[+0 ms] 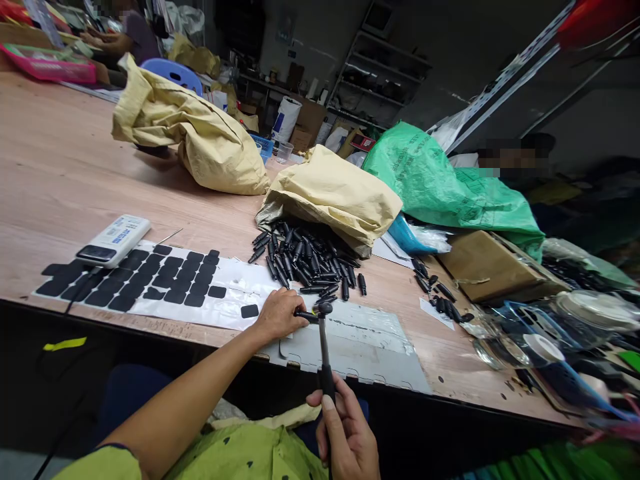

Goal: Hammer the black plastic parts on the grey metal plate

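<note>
Two hands are occupied: a slim black part (307,315) is held in the fingers of the left hand (281,315), and a small hammer (325,343) is gripped by its dark handle in the right hand (345,427). The part is pointed rightward from the left fingers, above the grey sheet (373,347), and its far end is overlapped by the hammer's rounded head; whether the two are touching cannot be told. The left fingertips could be struck, since they are placed just beside that head, and the slim part could be twisted out of the grip by an off-centre contact. Loose pieces in the pile of black parts (305,257), just beyond the left hand, could be scattered by a careless nudge, as no restraint is seen on the near side. The front edge of the desk (60,160) is crossed by the left forearm, so anything rolled toward the body could be lost over it. Beyond the hands, movement is limited by the pile and the beige bag (330,193); leftward, by the white sheet (230,277) with its black pads (173,280). More open room is offered rightward, along the grey sheet, before a smaller cluster of parts (445,307) is reached.
</note>
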A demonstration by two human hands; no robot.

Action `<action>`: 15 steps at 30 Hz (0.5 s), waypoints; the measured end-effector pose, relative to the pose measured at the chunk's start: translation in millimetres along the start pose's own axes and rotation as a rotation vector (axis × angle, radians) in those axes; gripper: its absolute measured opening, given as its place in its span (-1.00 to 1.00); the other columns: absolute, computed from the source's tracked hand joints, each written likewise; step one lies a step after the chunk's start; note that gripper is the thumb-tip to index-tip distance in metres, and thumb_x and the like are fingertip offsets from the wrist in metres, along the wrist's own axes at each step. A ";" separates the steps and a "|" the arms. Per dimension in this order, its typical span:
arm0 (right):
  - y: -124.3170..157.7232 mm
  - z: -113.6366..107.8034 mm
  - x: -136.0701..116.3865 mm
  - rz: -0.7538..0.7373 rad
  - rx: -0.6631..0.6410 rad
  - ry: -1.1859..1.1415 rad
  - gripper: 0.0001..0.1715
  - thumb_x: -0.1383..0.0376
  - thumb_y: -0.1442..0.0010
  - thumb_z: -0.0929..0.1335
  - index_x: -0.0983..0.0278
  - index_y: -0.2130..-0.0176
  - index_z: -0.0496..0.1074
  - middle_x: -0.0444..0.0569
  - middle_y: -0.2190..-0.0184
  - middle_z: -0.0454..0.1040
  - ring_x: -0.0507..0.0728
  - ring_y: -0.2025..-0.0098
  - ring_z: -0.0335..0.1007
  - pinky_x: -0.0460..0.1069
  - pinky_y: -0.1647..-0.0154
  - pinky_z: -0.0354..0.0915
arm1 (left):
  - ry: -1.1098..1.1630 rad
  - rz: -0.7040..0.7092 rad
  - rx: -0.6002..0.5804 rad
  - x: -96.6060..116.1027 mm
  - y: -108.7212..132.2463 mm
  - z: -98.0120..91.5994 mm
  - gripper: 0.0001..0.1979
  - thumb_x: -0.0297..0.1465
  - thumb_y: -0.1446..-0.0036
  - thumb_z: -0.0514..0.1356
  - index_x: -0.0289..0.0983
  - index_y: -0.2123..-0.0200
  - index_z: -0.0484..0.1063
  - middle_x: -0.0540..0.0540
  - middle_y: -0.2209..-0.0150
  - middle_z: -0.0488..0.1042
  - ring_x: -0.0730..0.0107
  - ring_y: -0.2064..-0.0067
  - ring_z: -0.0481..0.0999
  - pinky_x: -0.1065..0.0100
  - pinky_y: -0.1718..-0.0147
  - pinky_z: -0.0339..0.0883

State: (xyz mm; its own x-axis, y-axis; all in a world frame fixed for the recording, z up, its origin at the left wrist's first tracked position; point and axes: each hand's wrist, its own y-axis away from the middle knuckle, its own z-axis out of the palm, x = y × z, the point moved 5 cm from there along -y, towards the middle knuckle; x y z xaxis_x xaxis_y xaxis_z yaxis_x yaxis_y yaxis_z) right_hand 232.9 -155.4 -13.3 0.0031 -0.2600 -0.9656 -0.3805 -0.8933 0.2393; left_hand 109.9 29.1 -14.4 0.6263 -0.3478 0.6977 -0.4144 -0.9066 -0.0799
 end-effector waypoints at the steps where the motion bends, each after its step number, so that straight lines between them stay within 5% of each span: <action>1: 0.7 2.2 1.1 0.012 -0.016 0.002 -0.27 -0.08 -0.11 0.40 0.27 -0.13 0.33 0.01 0.28 0.52 -0.13 0.71 0.03 -0.14 0.75 -0.03 | -0.003 -0.003 0.001 -0.1 0.1 -0.2 -0.85 -0.31 0.01 0.37 -0.20 0.36 0.52 -0.01 0.31 0.47 0.26 0.18 0.37 0.29 0.23 0.16; 6: 0.5 4.4 2.9 0.034 -0.018 -0.013 -0.26 -0.09 -0.11 0.40 0.29 -0.11 0.33 -0.02 0.33 0.51 -0.13 0.72 0.03 -0.15 0.74 -0.05 | -0.007 0.007 0.003 -0.2 0.7 0.2 -0.85 -0.31 0.01 0.37 -0.21 0.36 0.51 0.00 0.34 0.46 0.27 0.20 0.37 0.29 0.23 0.15; 11: -9.0 -17.7 4.4 0.013 0.094 -0.093 -0.23 -0.06 -0.09 0.43 0.24 -0.15 0.26 -0.05 0.30 0.52 -0.09 0.70 0.13 -0.13 0.75 0.06 | -0.031 0.052 0.010 -1.2 1.3 1.4 -0.83 -0.29 -0.02 0.35 -0.22 0.32 0.50 -0.03 0.29 0.46 0.25 0.18 0.37 0.28 0.20 0.16; 15: -19.9 -24.9 32.5 0.171 -0.043 -0.365 -0.32 -0.15 -0.09 0.38 0.25 -0.01 0.36 -0.13 0.43 0.48 -0.09 0.74 0.09 -0.13 0.78 0.07 | -0.054 0.110 -0.013 0.5 2.7 1.3 -0.80 -0.23 -0.24 0.17 -0.23 0.25 0.49 -0.05 0.24 0.48 0.27 0.16 0.38 0.26 0.19 0.14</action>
State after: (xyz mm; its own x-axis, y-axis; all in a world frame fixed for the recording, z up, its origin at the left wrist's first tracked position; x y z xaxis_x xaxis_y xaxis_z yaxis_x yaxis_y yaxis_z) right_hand 263.6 -155.2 -46.9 -0.3884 -0.2655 -0.8824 -0.3077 -0.8652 0.3958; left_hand 109.9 26.2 -15.1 0.6112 -0.4574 0.6459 -0.4906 -0.8594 -0.1443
